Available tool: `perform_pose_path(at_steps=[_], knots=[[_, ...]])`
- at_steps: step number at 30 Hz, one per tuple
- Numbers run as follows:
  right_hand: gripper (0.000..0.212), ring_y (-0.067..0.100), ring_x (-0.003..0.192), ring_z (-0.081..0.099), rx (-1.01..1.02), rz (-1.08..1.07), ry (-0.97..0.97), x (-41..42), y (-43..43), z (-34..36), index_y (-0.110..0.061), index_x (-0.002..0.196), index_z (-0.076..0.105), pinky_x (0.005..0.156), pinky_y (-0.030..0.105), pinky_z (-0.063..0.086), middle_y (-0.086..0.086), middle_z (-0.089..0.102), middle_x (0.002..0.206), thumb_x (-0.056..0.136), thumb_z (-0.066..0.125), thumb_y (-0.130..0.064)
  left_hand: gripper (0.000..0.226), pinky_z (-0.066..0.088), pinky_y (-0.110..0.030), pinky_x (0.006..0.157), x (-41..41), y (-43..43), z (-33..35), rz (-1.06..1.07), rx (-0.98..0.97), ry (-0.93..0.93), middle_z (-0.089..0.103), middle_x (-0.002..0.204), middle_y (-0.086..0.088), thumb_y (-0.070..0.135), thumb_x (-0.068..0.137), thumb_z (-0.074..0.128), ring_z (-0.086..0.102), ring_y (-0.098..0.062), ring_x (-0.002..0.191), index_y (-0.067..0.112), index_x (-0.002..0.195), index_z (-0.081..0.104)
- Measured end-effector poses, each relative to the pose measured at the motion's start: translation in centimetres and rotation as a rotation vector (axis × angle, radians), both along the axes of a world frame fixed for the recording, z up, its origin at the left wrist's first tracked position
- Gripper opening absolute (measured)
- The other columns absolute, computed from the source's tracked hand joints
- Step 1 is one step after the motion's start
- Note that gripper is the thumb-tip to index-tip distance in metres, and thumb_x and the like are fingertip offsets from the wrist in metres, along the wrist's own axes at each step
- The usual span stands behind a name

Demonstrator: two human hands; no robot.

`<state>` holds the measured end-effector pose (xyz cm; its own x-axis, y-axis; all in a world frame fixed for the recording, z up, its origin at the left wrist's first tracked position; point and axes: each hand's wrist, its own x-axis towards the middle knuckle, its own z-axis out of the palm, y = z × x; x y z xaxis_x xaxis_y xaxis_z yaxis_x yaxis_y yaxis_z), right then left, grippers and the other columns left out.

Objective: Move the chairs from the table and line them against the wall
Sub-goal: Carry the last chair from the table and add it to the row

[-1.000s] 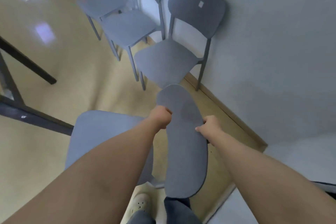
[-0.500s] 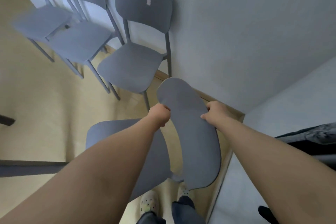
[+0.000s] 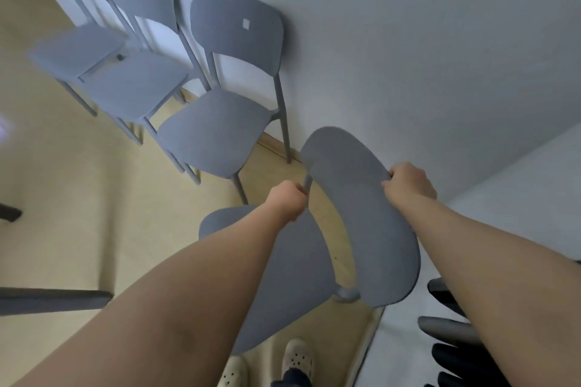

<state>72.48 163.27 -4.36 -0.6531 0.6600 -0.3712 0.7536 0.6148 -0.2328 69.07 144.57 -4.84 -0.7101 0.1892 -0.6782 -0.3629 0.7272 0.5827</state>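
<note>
Head view, looking down: both bare arms reach forward to a grey chair (image 3: 371, 229) at centre right of the frame. Left hand (image 3: 287, 201) is a closed fist, fingers wrapped tight around the thin post at the backrest's left edge. Right hand (image 3: 408, 184) grips the backrest's right edge, fingers curled over the rim, thumb hidden behind it. That chair's seat (image 3: 292, 276) shows below the left forearm, partly covered by it, with the backrest curving up toward the wall (image 3: 408, 41). Whether its legs touch the floor (image 3: 78, 198) cannot be told. Across the upper left, three matching grey chairs stand in a row, backs to the wall: the nearest (image 3: 220, 132) carries a small pale sticker on its backrest, the middle one (image 3: 138, 85) sits beside it, and the farthest (image 3: 75, 47) is at the left edge, blurred. The held chair sits just right of the nearest one, close to the corner where a second wall meets the first. Two pale perforated clogs (image 3: 295, 358) show at the bottom centre. Dark table bars (image 3: 53, 300) cross the lower left, and dark blurred shapes (image 3: 449, 333) sit at the lower right edge.
</note>
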Motion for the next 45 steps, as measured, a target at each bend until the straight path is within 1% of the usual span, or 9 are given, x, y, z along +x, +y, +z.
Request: perform_pose_path(at_steps=[3, 8, 12, 16, 25, 32, 39, 43, 45], knots=[[0.029, 0.038, 0.115, 0.059, 0.026, -0.051, 0.034, -0.2, 2.1, 0.1, -0.005, 0.117, 0.063, 0.093, 0.039, 0.048, 0.021, 0.061, 0.123, 0.094, 0.047, -0.007, 0.039, 0.052, -0.043, 0.099, -0.5, 1.2, -0.1, -0.027, -0.02, 0.006, 0.059, 0.125, -0.02, 0.001, 0.097, 0.033, 0.06, -0.034, 0.113, 0.003, 0.13, 0.055], [0.028, 0.04, 0.114, 0.059, 0.022, -0.044, 0.069, -0.4, 2.4, -0.3, -0.002, 0.113, 0.063, 0.092, 0.038, 0.049, 0.024, 0.061, 0.121, 0.093, 0.044, -0.002, 0.034, 0.052, -0.04, 0.093, -1.5, 3.6, -0.5, -0.079, -0.014, 0.035, 0.057, 0.106, -0.014, 0.005, 0.097, 0.034, 0.056, -0.027, 0.093, 0.004, 0.121, 0.058], [0.025, 0.04, 0.11, 0.06, 0.03, -0.07, 0.107, -1.7, 2.4, -0.5, -0.001, 0.108, 0.065, 0.088, 0.037, 0.049, 0.024, 0.063, 0.117, 0.094, 0.044, -0.004, 0.039, 0.053, -0.04, 0.097, -3.1, 4.6, 0.2, -0.169, 0.0, 0.069, 0.06, 0.126, -0.018, 0.002, 0.095, 0.034, 0.06, -0.03, 0.109, 0.005, 0.127, 0.058], [0.026, 0.04, 0.111, 0.06, 0.018, -0.095, 0.135, -4.5, 2.0, -0.1, -0.002, 0.112, 0.066, 0.089, 0.037, 0.049, 0.024, 0.063, 0.119, 0.094, 0.046, -0.004, 0.04, 0.05, -0.043, 0.101, -5.8, 3.8, 0.5, -0.217, -0.017, 0.094, 0.058, 0.132, -0.018, 0.003, 0.095, 0.036, 0.057, -0.034, 0.12, 0.005, 0.129, 0.057], [0.024, 0.04, 0.109, 0.06, -0.028, -0.038, 0.18, -12.4, 1.3, -0.3, -0.003, 0.107, 0.066, 0.087, 0.036, 0.048, 0.024, 0.063, 0.118, 0.093, 0.047, -0.004, 0.04, 0.053, -0.044, 0.097, -13.4, 3.6, 0.3, -0.199, -0.051, 0.111, 0.061, 0.128, -0.019, 0.003, 0.095, 0.035, 0.06, -0.036, 0.115, 0.006, 0.128, 0.058], [0.018, 0.036, 0.104, 0.062, -0.087, 0.147, 0.228, -17.3, 4.6, -0.4, -0.005, 0.104, 0.065, 0.082, 0.033, 0.048, 0.019, 0.067, 0.111, 0.094, 0.051, -0.011, 0.04, 0.051, -0.045, 0.099, -16.6, 7.7, 0.1, -0.088, -0.061, 0.092, 0.058, 0.13, -0.019, 0.002, 0.094, 0.037, 0.059, -0.036, 0.117, 0.005, 0.129, 0.058], [0.033, 0.035, 0.119, 0.057, -0.023, 0.07, 0.0, -18.1, 10.0, -0.5, -0.001, 0.124, 0.057, 0.093, 0.037, 0.048, 0.019, 0.059, 0.128, 0.096, 0.041, 0.001, 0.039, 0.053, -0.043, 0.097, -18.9, 11.9, 0.6, -0.016, -0.045, 0.09, 0.06, 0.127, -0.018, 0.002, 0.094, 0.038, 0.061, -0.035, 0.114, 0.004, 0.127, 0.058], [0.033, 0.037, 0.122, 0.056, -0.025, 0.081, 0.007, -19.0, 12.6, 0.0, 0.002, 0.124, 0.056, 0.095, 0.039, 0.047, 0.022, 0.058, 0.129, 0.096, 0.04, 0.001, 0.039, 0.05, -0.04, 0.101, -19.5, 13.9, 0.7, -0.034, -0.048, 0.084, 0.061, 0.127, -0.016, 0.003, 0.094, 0.037, 0.057, -0.033, 0.119, 0.006, 0.127, 0.058], [0.031, 0.037, 0.121, 0.056, -0.06, 0.096, 0.037, -20.0, 13.4, 0.5, 0.002, 0.123, 0.056, 0.094, 0.039, 0.048, 0.023, 0.059, 0.127, 0.094, 0.045, 0.0, 0.037, 0.051, -0.04, 0.1, -19.8, 14.6, 0.9, -0.034, -0.047, 0.082, 0.062, 0.12, -0.017, 0.003, 0.094, 0.035, 0.058, -0.032, 0.113, 0.007, 0.117, 0.063]])
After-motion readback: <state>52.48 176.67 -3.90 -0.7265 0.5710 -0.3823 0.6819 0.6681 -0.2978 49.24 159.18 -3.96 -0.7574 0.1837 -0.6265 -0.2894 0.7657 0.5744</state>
